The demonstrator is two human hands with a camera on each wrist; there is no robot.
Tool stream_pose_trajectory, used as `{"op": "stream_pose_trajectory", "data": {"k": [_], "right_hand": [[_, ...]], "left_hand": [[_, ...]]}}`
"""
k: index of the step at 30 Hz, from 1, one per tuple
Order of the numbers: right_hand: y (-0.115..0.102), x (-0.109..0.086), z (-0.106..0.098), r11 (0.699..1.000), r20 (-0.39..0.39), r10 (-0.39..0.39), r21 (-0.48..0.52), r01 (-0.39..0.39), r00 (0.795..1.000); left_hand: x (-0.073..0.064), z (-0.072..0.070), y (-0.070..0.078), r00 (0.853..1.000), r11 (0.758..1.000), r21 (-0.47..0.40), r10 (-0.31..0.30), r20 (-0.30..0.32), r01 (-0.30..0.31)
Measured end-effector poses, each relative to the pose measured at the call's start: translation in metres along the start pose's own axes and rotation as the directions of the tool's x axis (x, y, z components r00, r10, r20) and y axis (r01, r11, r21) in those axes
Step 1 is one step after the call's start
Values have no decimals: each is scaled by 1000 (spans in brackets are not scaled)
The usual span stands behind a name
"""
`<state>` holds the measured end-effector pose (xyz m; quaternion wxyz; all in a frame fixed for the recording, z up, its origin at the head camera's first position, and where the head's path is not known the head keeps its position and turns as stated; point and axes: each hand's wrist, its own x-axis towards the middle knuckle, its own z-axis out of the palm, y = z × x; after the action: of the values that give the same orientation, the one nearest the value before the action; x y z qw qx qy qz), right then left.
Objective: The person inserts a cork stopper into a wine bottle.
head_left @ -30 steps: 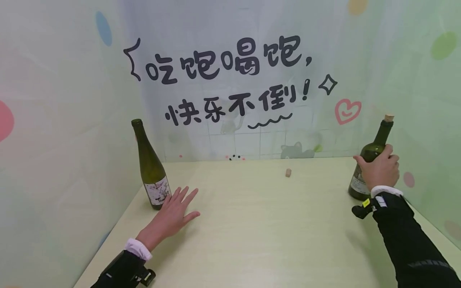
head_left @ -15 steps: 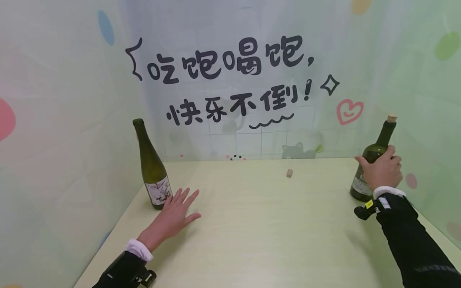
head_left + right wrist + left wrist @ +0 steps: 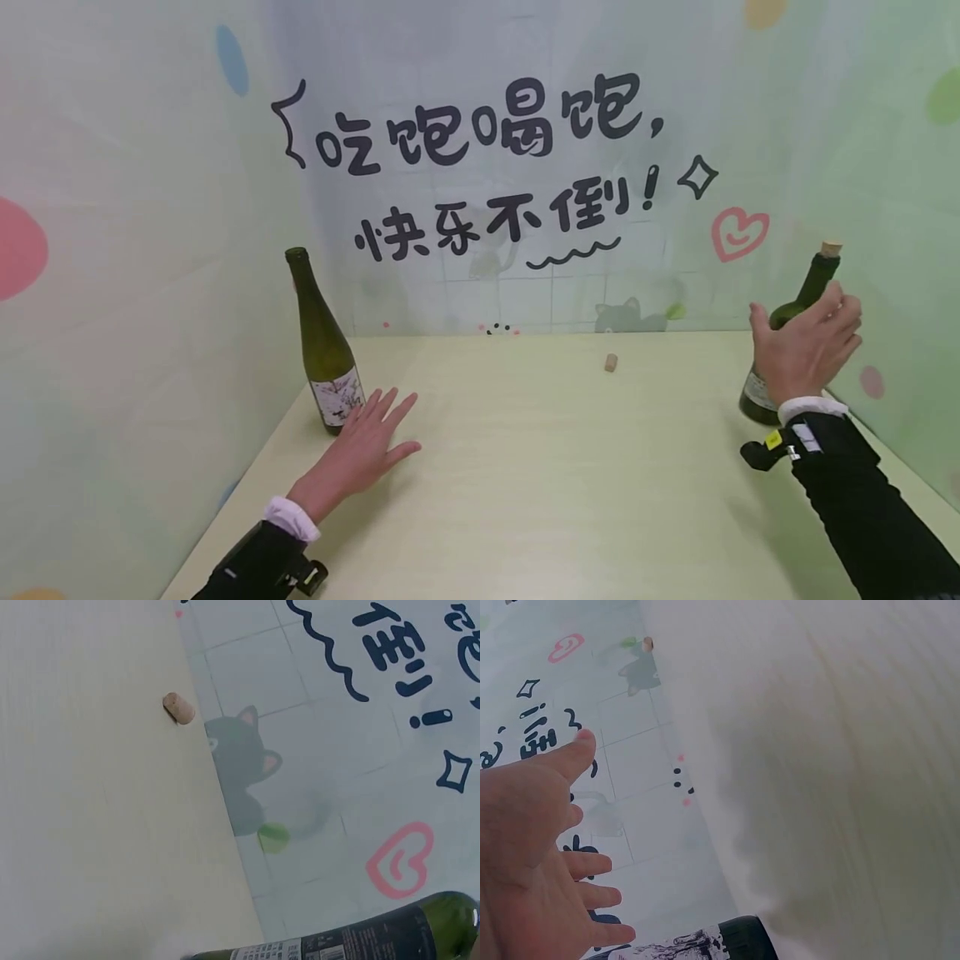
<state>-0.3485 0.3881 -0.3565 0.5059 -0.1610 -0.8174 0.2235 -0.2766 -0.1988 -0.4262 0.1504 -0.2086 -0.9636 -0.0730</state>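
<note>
On the right of the table stands a dark green wine bottle [image 3: 817, 279] with a cork [image 3: 830, 248] in its mouth. My right hand [image 3: 810, 346] is in front of it, thumb raised and fingers spread, hiding much of the bottle's body; contact cannot be told. The right wrist view shows this bottle's dark label [image 3: 367, 941]. At the left stands a slimmer green bottle [image 3: 322, 333], uncorked, with a flowered label [image 3: 337, 397]. My left hand [image 3: 360, 454] is beside its base, fingers spread, holding nothing. The left wrist view shows the fingers [image 3: 592, 864] above that bottle's label.
A loose cork [image 3: 611, 363] lies near the back edge of the pale table [image 3: 555, 467]. A printed backdrop [image 3: 480, 50] with lettering rises behind the table, and patterned walls close in both sides.
My right hand has let go of the corked bottle; its fingers have straightened and lifted. The left hand stays beside the other bottle. The head view has turned slightly left.
</note>
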Motion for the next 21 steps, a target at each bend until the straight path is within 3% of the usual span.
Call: {"op": "stream_pose_trajectory", "data": {"k": [2, 5, 9, 13, 21], "right_hand": [[-8, 0, 1, 999, -39, -53, 7, 53, 998], [-19, -1, 2, 994, -33, -107, 9, 107, 994], [-34, -2, 6, 993, 54, -113, 27, 112, 992], [-47, -4, 14, 993, 139, -114, 28, 111, 984], [-59, -15, 33, 991, 213, -135, 16, 135, 968]], "left_hand": [[0, -2, 0, 1000, 1000, -3, -1, -7, 1], [-1, -7, -1, 1000, 1000, -7, -12, -8, 12], [-3, -14, -3, 999, 999, 18, -30, -18, 30], [-7, -24, -5, 996, 998, 50, -45, -77, 49], [-13, -36, -9, 984, 994, 91, -49, -171, 65]]}}
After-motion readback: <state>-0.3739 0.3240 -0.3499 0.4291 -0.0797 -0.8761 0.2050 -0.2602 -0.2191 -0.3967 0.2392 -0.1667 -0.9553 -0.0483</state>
